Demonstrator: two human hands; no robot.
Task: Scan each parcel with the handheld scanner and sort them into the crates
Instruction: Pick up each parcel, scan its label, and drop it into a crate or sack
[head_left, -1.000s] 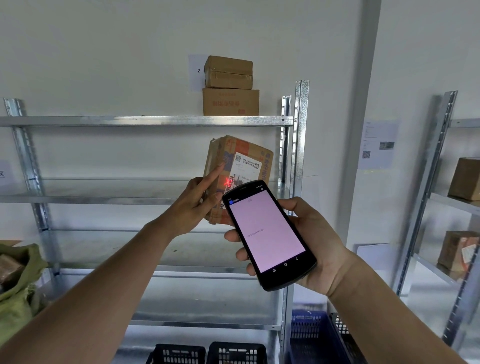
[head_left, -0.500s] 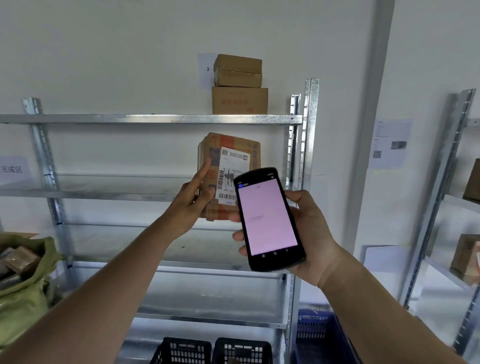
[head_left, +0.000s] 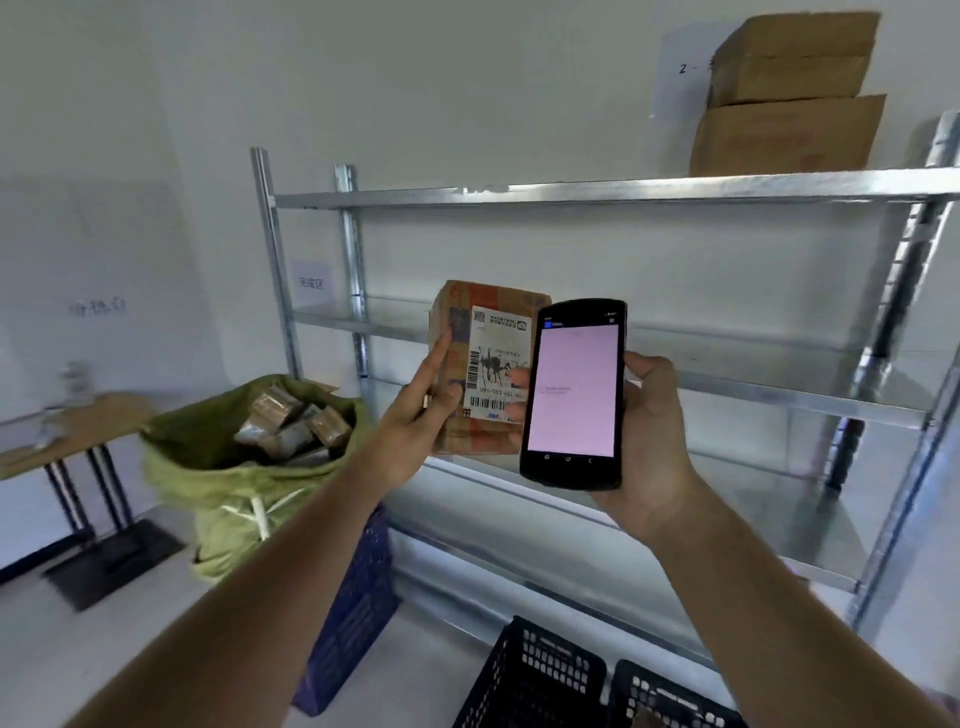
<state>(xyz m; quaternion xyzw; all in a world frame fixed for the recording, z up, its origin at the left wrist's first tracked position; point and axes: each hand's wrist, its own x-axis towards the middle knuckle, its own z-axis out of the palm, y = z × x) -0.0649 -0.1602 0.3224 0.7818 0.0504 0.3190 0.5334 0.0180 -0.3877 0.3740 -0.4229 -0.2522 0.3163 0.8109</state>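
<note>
My left hand (head_left: 423, 410) grips a brown cardboard parcel (head_left: 483, 338) upright in front of the metal shelf, its white barcode label facing me. My right hand (head_left: 649, 441) holds the black handheld scanner (head_left: 574, 392) just right of the parcel, overlapping its right edge; the screen glows pale pink. Two black crates (head_left: 535, 675) (head_left: 670, 696) stand on the floor below, and a blue crate (head_left: 353, 608) stands on end under my left forearm. A green sack (head_left: 234, 483) at the left holds several more parcels.
The steel shelf unit (head_left: 623, 189) spans the right half, with two stacked cardboard boxes (head_left: 789, 98) on its top level. A small wooden table (head_left: 67, 431) with dark legs stands at the far left. White walls carry paper signs.
The view has swung left and down, bringing the green sack, table and blue crate into sight. Parcel and scanner stay held together in front of me; the red scan spot is gone.
</note>
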